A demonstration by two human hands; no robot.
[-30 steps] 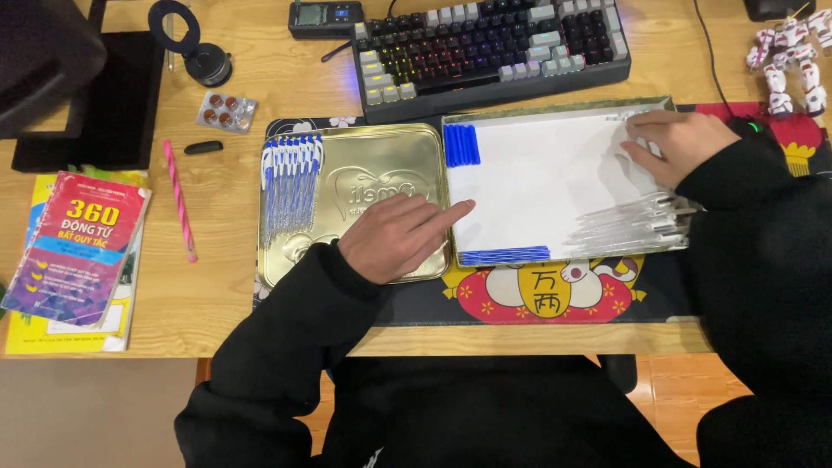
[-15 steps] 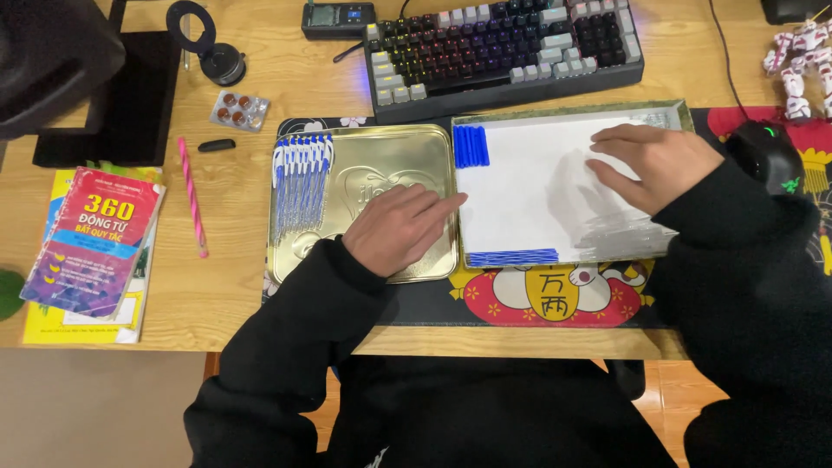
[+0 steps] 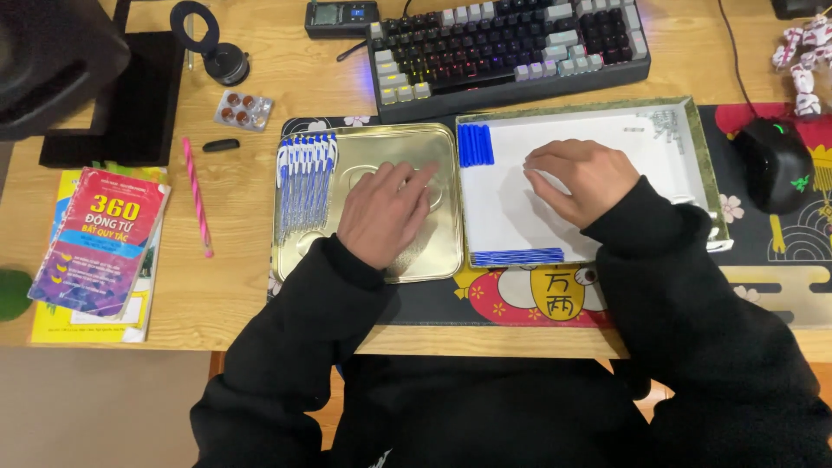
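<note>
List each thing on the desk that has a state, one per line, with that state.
left hand: palm down, flat in the gold tin
right hand: palm down on the white sheet
gold tin: open, lying flat
pens: capped, in a row in the tin
white-lined tray: open
keyboard: backlit
mouse: green light on
pill blister: partly used

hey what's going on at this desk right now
A person sits at a wooden desk. Their left hand lies flat on a gold tin lid, beside a row of blue-and-white pens. Their right hand rests on white paper in a shallow tray, which also holds blue pen caps.
</note>
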